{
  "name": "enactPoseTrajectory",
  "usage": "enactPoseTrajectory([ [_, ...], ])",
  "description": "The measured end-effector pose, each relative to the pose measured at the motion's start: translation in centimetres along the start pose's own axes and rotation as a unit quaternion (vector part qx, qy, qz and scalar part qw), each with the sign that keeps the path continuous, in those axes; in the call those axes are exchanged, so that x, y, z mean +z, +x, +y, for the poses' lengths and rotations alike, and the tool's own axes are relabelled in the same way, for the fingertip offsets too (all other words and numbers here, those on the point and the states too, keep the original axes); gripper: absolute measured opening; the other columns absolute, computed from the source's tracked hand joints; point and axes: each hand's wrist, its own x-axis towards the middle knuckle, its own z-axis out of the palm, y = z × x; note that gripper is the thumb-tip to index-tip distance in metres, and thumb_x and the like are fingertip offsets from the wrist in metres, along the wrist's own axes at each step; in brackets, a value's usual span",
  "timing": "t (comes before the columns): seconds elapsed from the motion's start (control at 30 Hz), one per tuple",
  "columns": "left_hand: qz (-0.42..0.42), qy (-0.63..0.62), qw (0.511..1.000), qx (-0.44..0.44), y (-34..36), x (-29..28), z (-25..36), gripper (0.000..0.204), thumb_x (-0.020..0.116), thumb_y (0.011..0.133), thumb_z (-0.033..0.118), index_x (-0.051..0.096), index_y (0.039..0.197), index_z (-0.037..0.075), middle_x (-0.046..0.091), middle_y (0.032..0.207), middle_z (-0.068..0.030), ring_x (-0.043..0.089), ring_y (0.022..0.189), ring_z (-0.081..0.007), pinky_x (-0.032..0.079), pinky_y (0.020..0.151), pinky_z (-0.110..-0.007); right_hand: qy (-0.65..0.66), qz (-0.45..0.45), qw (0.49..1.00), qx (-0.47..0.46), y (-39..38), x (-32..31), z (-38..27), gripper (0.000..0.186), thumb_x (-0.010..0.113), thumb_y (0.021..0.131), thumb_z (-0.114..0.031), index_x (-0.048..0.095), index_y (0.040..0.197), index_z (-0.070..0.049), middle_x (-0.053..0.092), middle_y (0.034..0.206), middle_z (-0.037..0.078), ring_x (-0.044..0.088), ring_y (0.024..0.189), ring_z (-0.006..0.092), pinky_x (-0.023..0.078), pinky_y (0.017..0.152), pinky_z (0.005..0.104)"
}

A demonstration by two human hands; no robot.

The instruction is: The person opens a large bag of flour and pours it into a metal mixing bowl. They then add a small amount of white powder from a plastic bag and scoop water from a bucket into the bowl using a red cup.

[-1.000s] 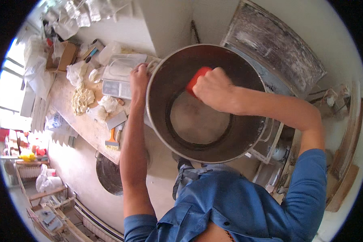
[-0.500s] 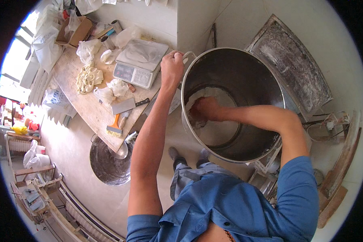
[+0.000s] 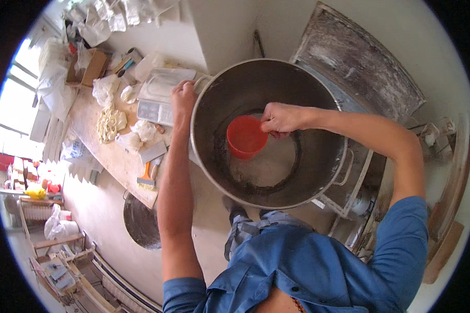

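A large steel pot (image 3: 318,172) stands in front of me, with whitish residue on its bottom. My left hand (image 3: 183,99) grips the pot's rim by the handle on its left side. Inside the pot, my right hand (image 3: 280,119) holds a red plastic scoop (image 3: 245,136) by its handle, the scoop's mouth facing up above the pot's floor.
A wooden worktable (image 3: 117,161) on the left carries a grey kitchen scale (image 3: 161,96), lumps of dough (image 3: 111,122), plastic bags and a scraper with an orange handle (image 3: 147,175). A dark round pan (image 3: 141,221) lies on the floor. A floury metal tray (image 3: 360,68) leans behind the pot.
My right hand went down to the pot's bottom and has come back up holding the red scoop mouth up. My left hand stayed on the rim.
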Motion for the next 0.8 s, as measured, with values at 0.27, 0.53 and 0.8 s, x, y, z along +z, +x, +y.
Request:
enactPoseTrajectory([
  [0.27, -0.045, 0.051, 0.997, 0.047, 2.2, -1.0, -3.3, 0.041, 0.053, 0.098, 0.028, 0.078, 0.112, -0.001, 0.072, 0.084, -0.0089, 0.063, 0.073, -0.0182, 0.051, 0.069, -0.034, 0.084, 0.279, 0.954, -0.072, -19.8, -6.0, 1.7, 0.037, 0.067, 0.099, -0.026, 0.067, 0.068, -0.005, 0.056, 0.057, -0.002, 0.05, 0.049, 0.0066, 0.038, 0.045, 0.0271],
  [0.53, -0.068, -0.025, 0.997, -0.018, 2.1, -1.4, -3.6, 0.042, 0.052, 0.098, 0.028, 0.078, 0.112, -0.001, 0.072, 0.085, -0.0089, 0.062, 0.074, -0.0176, 0.05, 0.069, -0.033, -0.153, 0.46, 0.865, 0.128, -29.7, -7.8, 10.8, 0.043, 0.079, 0.093, -0.035, 0.069, 0.065, -0.003, 0.055, 0.053, 0.004, 0.058, 0.053, 0.0127, 0.044, 0.052, 0.0333],
  [0.8, -0.075, -0.039, 0.996, -0.038, 1.7, -1.3, -2.4, 0.043, 0.051, 0.098, 0.028, 0.078, 0.112, -0.001, 0.073, 0.086, -0.009, 0.063, 0.074, -0.0175, 0.049, 0.069, -0.033, -0.608, 0.278, 0.717, 0.196, -21.0, -2.3, 17.2, 0.006, 0.075, 0.076, -0.012, 0.079, 0.071, -0.011, 0.074, 0.071, 0.011, 0.074, 0.067, 0.0293, 0.052, 0.052, 0.0429],
])
